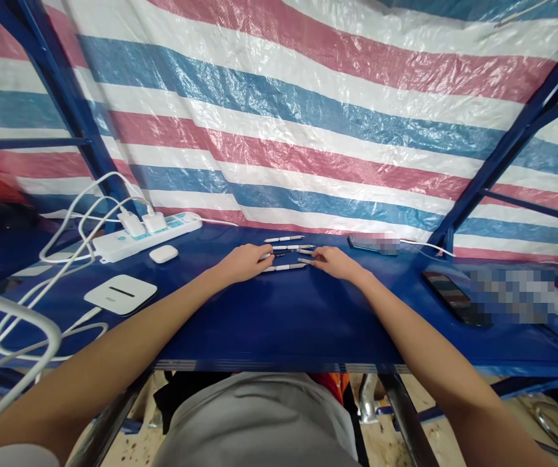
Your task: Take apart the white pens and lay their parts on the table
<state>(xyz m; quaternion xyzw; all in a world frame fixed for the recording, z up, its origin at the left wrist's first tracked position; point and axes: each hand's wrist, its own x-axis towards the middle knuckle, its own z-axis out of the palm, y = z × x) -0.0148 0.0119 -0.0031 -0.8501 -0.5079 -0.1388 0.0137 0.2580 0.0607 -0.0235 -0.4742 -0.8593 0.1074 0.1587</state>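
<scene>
pens: at least four white pens (292, 247) counted, lying roughly parallel on the blue table (279, 318), at mid-table toward the back edge between the two hands; small in view, so any count beyond four is unsure
top pen (283, 239): farthest back, clear of both hands
lowest pen (286, 267): nearest the person, spans the gap between the hands
left hand (244, 263): palm down on the table, fingers close together and bent down, tips at the left ends of the pens; cannot tell if anything is pinched
right hand (336, 263): palm down, fingers close together and pointing left, tips touching a pen end; pinch or just contact, cannot tell
hands: two, both the person's own, near each other with the pens between
power strip (113, 246): one, white, left rear of the table
plugs (132, 224): two white ones in the strip, side by side
cables (65, 227): several white, looping off the left side
earbud case (163, 253): one, white, just in front of the strip
flat white box (120, 294): one, left of the left forearm, cable attached
phones: two; one (374, 244) at the back just right of the pens, one dark (454, 298) further right, well apart from the hands
tarp (308, 117): one, striped red, white and blue, behind the table
frame posts (503, 155): blue metal, one on each side
</scene>
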